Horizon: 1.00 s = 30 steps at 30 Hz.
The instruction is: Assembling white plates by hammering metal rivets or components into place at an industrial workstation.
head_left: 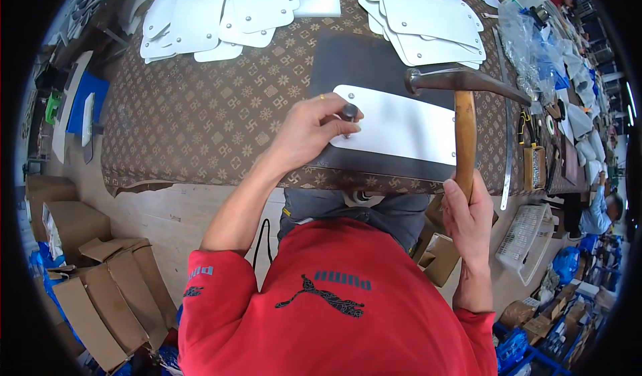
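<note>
My left hand pinches a short dark metal punch, its round top showing between thumb and fingers. The punch stands over the left end of a white plate with rounded corners and metal studs near its corners; its lower tip is mostly hidden by my fingers. In my right hand, closed round the lower end of the wooden handle, is a hammer. Its dark steel head is raised above the plate's right part, apart from the punch. Beneath the plate lies a dark flat mat.
Stacks of similar white studded plates lie along the far side of the brown patterned tablecloth. A metal ruler, pliers and clear plastic bags are at the right. Cardboard boxes and a white basket stand on the floor.
</note>
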Each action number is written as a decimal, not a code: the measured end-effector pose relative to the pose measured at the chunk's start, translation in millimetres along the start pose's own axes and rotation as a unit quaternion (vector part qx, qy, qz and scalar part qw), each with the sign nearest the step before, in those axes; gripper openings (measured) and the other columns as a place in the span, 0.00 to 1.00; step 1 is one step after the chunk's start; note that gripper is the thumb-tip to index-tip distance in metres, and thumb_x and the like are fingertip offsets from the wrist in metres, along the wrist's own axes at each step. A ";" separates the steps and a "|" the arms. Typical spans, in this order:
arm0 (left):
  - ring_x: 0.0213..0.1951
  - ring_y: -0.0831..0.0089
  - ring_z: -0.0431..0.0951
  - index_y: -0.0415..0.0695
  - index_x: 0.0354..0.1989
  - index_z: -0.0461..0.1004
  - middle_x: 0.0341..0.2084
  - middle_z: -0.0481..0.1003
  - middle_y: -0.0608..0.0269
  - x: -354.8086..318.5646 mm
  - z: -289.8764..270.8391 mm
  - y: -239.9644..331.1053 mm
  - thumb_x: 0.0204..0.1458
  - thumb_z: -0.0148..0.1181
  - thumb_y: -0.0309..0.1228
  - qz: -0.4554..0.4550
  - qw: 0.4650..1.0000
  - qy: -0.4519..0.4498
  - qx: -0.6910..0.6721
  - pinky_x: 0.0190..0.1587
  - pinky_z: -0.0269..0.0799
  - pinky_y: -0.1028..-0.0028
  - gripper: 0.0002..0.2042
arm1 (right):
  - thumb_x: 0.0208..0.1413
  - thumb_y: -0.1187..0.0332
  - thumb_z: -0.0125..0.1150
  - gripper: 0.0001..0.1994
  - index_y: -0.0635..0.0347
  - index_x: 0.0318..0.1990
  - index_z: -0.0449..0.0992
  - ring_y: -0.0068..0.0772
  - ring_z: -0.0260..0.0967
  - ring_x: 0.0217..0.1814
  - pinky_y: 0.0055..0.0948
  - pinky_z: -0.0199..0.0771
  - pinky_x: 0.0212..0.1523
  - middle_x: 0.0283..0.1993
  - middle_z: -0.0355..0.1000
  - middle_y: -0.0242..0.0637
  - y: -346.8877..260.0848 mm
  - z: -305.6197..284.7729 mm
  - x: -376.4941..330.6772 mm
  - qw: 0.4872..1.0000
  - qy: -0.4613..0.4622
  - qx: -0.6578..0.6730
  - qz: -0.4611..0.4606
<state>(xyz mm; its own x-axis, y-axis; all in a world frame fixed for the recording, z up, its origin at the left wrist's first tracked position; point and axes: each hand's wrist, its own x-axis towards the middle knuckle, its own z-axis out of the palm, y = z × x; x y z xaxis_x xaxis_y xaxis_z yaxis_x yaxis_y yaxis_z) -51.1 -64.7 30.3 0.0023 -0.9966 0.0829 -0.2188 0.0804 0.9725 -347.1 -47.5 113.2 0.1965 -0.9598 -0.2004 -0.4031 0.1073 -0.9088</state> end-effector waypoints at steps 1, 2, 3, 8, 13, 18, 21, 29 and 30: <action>0.34 0.74 0.81 0.38 0.43 0.81 0.36 0.80 0.58 -1.6 1.1 0.0 0.56 0.65 0.20 -0.009 1.000 -0.013 0.026 0.38 0.75 0.73 0.07 | 0.68 0.67 0.61 0.08 0.59 0.39 0.70 0.11 0.57 0.20 0.19 0.55 0.19 0.21 0.63 0.22 -3.1 -0.4 -1.0 1.000 0.007 0.004 0.002; 0.34 0.74 0.81 0.38 0.43 0.81 0.36 0.80 0.58 -4.3 1.0 -1.9 0.56 0.65 0.20 -0.011 1.000 -0.008 0.026 0.38 0.75 0.73 0.07 | 0.68 0.67 0.61 0.08 0.59 0.39 0.70 0.11 0.57 0.20 0.19 0.55 0.19 0.21 0.63 0.22 -10.9 -2.8 -4.2 1.000 0.002 0.002 0.001; 0.35 0.74 0.80 0.39 0.43 0.81 0.36 0.80 0.59 -6.4 1.1 -5.7 0.55 0.65 0.20 0.008 0.999 -0.001 0.037 0.38 0.75 0.73 0.08 | 0.69 0.67 0.57 0.07 0.59 0.39 0.70 0.12 0.55 0.18 0.17 0.53 0.17 0.22 0.62 0.22 -22.9 -7.1 -9.4 0.998 0.036 0.009 -0.041; 0.35 0.74 0.80 0.40 0.44 0.82 0.35 0.80 0.60 -11.7 6.1 -15.0 0.54 0.67 0.22 0.056 0.996 0.009 0.067 0.39 0.75 0.72 0.09 | 0.69 0.67 0.56 0.08 0.58 0.37 0.69 0.19 0.54 0.15 0.23 0.51 0.16 0.20 0.60 0.29 -41.8 -12.6 -20.8 0.954 -0.012 0.228 -0.196; 0.35 0.73 0.80 0.40 0.45 0.82 0.36 0.80 0.60 -10.9 10.9 -10.5 0.55 0.67 0.23 0.062 0.995 -0.015 0.071 0.40 0.75 0.72 0.10 | 0.68 0.67 0.59 0.10 0.61 0.36 0.69 0.27 0.61 0.16 0.29 0.56 0.18 0.18 0.63 0.33 -8.1 5.0 6.6 0.921 -0.106 -0.286 -0.243; 0.36 0.74 0.80 0.40 0.46 0.81 0.37 0.80 0.60 -1.5 11.9 -8.1 0.56 0.67 0.24 0.047 0.997 0.001 0.058 0.41 0.75 0.72 0.10 | 0.70 0.65 0.56 0.08 0.59 0.40 0.68 0.16 0.52 0.14 0.18 0.50 0.15 0.20 0.60 0.25 1.5 -11.2 -24.9 0.996 -0.041 -0.054 -0.056; 0.36 0.75 0.80 0.37 0.45 0.81 0.37 0.79 0.61 28.4 25.7 5.8 0.57 0.66 0.24 0.060 0.998 0.002 -0.015 0.43 0.75 0.73 0.09 | 0.71 0.65 0.55 0.08 0.59 0.42 0.68 0.15 0.50 0.14 0.19 0.50 0.14 0.20 0.58 0.25 -2.1 -28.3 -38.2 0.996 0.048 0.065 -0.040; 0.37 0.73 0.80 0.35 0.44 0.81 0.36 0.80 0.59 130.1 135.4 9.5 0.57 0.66 0.26 0.088 0.983 -0.068 -0.144 0.42 0.74 0.73 0.09 | 0.72 0.63 0.54 0.09 0.59 0.44 0.67 0.13 0.48 0.14 0.17 0.50 0.13 0.22 0.58 0.25 13.3 -52.2 -40.3 0.973 0.150 0.178 0.007; 0.37 0.73 0.80 0.35 0.44 0.81 0.36 0.80 0.59 136.4 144.8 9.9 0.57 0.66 0.26 0.090 0.982 -0.083 -0.144 0.42 0.74 0.73 0.09 | 0.71 0.63 0.54 0.09 0.59 0.43 0.67 0.13 0.48 0.14 0.17 0.50 0.14 0.22 0.58 0.25 17.7 -54.9 -41.7 0.971 0.153 0.181 0.016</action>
<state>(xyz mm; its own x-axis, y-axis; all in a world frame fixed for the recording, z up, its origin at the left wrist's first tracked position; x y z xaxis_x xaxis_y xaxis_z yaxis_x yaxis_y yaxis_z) -194.3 -202.8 19.7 -0.1744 -0.9536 0.2454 0.0844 0.2338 0.9686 -411.5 -19.8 125.6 -0.1087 -0.9806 -0.1630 -0.0540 0.1695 -0.9840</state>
